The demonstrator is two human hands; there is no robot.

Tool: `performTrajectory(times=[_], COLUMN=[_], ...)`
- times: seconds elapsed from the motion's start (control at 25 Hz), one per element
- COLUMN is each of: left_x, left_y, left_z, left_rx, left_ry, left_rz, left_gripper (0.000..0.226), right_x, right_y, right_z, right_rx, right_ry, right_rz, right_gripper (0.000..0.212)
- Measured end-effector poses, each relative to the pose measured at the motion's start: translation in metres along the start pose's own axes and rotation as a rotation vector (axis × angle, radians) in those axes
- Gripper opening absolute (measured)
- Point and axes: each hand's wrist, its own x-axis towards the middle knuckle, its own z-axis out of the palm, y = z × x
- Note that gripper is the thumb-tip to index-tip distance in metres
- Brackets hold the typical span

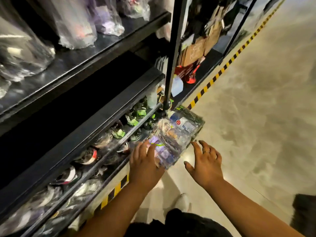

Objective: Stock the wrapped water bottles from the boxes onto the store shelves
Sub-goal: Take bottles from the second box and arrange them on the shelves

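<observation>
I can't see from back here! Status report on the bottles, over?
Left hand grips wrapped bottles. Right hand open, fingers spread, just beside. Black shelf post at their far end. Over.

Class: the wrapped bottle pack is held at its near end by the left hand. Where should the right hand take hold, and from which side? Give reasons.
Probably the long right edge of the wrapped bottle pack, about midway, coming from the right. The pack is long and points away, the left hand holds only its near end, and the open right hand is beside that edge.
</observation>
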Motion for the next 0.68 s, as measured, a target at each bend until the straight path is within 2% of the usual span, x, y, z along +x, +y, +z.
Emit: performTrajectory(times=[0.12, 0.28, 0.56, 0.68], left_x=[0.033, 0.089, 0.2, 0.235], left_y=[0.011, 0.009, -0.038, -0.062], left_z=[0.025, 0.059, 0.156, 0.204], left_rx=[0.035, 0.002, -0.01, -0.072], left_ry=[-0.023, -0.191, -0.352, -0.338], left_rz=[-0.031, -0.089, -0.123, -0.188], left_gripper=[0.079, 0.08, 0.079, 0.079], right_x=[0.042, 0.111, 0.226, 0.26], right_y=[0.02, 0.027, 0.005, 0.003], right_z=[0.005, 0.042, 0.156, 0.213], right_rx=[-0.002, 0.017, 0.094, 0.079], right_ry=[-0.115, -0.234, -0.373, -0.435], right_rz=[-0.038, -0.012, 0.093, 0.114], right_gripper=[0.081, 0.089, 0.102, 0.11])
